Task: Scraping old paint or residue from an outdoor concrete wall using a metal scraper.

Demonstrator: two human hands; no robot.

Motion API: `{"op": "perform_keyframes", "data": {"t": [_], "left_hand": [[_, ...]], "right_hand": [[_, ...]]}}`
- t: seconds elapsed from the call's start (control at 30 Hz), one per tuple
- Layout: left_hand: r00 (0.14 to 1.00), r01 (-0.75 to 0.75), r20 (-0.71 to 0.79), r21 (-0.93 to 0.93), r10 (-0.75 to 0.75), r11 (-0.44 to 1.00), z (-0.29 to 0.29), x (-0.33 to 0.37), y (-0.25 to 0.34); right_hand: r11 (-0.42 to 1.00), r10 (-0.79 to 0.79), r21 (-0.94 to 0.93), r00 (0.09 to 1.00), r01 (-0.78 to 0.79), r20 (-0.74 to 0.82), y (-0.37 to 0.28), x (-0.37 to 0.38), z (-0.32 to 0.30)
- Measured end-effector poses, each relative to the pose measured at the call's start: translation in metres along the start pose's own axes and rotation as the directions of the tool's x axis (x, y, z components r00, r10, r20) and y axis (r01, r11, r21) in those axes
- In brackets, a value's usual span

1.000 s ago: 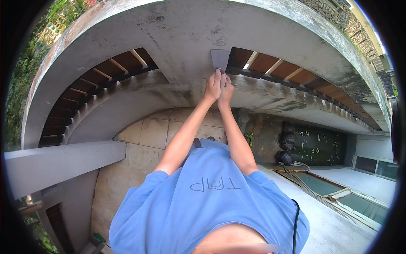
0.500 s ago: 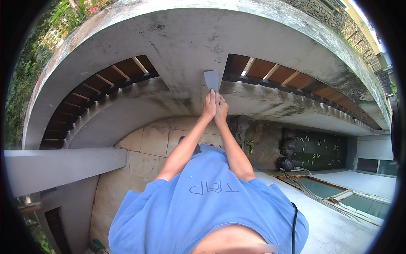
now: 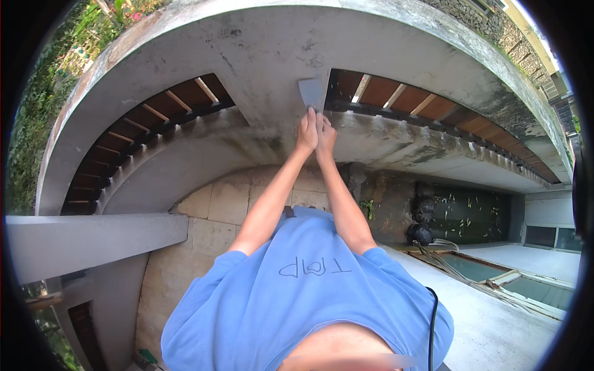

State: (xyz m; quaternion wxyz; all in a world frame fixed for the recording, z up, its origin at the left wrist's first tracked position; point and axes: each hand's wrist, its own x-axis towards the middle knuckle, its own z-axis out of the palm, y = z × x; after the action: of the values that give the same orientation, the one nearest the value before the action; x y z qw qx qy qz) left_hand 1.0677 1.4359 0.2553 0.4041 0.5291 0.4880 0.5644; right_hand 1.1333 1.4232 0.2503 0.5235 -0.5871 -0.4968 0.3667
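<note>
Since the earlier frame the scraper blade [image 3: 311,94] has slid further up the grey concrete beam [image 3: 272,55], both arms stretching after it. The left hand [image 3: 306,131] and right hand [image 3: 325,136] are clasped together around its handle, the blade jutting just above them, flat against the beam's stained face. With arms so extended, the blade may skid off toward the wooden slats [image 3: 396,93].

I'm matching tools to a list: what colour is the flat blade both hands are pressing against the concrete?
Plain grey, the scraper blade nearly matches the concrete; the head view shows it.
</note>
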Motion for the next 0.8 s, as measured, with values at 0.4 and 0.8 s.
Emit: {"op": "perform_keyframes", "data": {"t": [0.4, 0.8], "left_hand": [[1.000, 0.009, -0.013, -0.029, -0.010, 1.000, 0.008, -0.021, -0.015], [0.999, 0.048, -0.011, 0.017, -0.047, 0.999, 0.004, -0.021, -0.048]], "right_hand": [[1.000, 0.025, 0.005, 0.996, -0.025, -0.085, 0.036, -0.014, 0.004], [0.996, 0.073, 0.049, 0.991, -0.068, -0.108, 0.040, -0.022, 0.010]]}}
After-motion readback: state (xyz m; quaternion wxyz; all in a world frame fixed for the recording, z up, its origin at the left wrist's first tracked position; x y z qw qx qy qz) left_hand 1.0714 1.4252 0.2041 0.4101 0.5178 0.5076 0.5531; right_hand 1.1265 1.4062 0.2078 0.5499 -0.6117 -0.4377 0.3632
